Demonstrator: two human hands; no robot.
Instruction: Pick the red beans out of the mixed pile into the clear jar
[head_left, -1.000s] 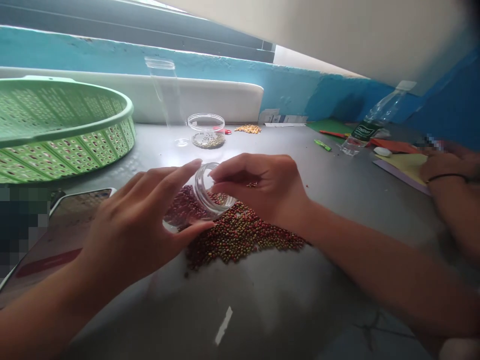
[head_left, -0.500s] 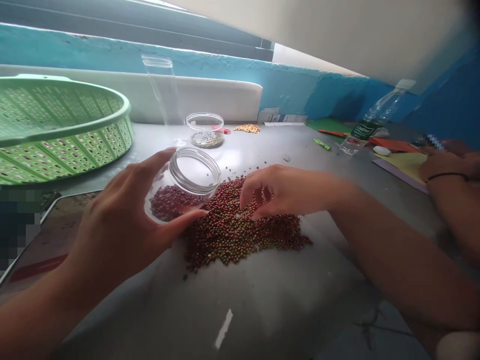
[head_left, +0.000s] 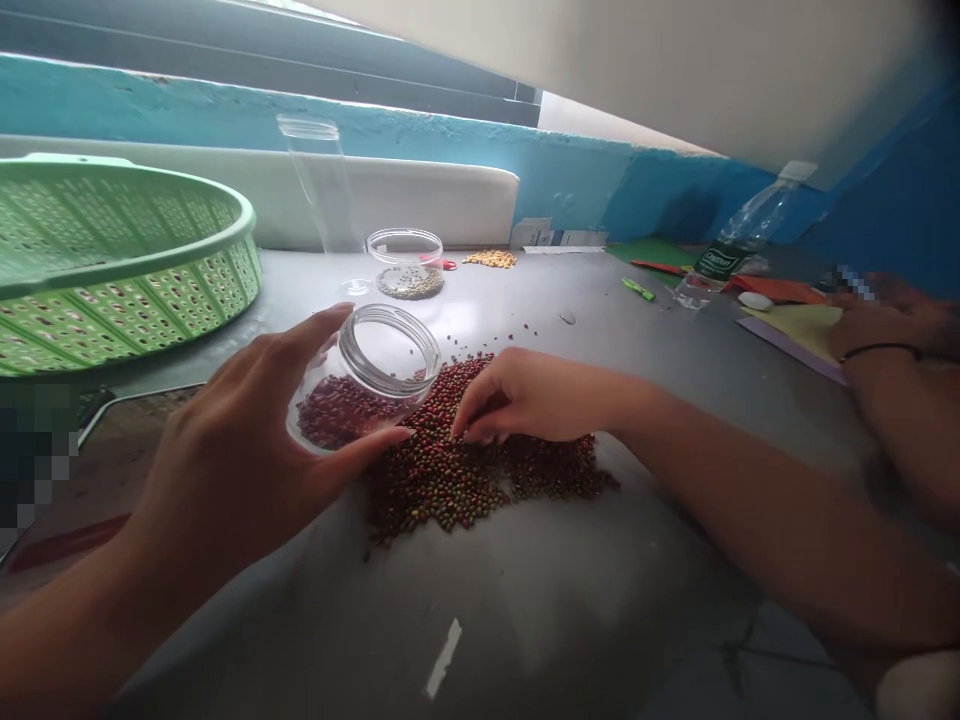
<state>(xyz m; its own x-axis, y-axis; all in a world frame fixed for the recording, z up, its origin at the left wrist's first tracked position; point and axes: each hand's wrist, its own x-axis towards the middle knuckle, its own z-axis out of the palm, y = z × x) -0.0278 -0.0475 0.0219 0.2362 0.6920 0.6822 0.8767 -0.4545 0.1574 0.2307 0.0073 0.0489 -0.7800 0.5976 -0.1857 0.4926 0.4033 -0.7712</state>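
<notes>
Left hand (head_left: 244, 430) curled around tilted jar (head_left: 375, 380); right hand (head_left: 517, 400) at bean pile (head_left: 446, 490) beside it, pinch unclear.

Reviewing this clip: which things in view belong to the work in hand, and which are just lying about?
In use:
clear jar, tilted in the left hand
bean pile, at the right hand

Apparently lying about:
green basket
labelled bottle
yellow kernels
tall clear container

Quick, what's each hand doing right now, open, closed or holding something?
Left hand: holding the tilted clear jar.
Right hand: curled at the bean pile; can't tell if it's gripping any.
</notes>
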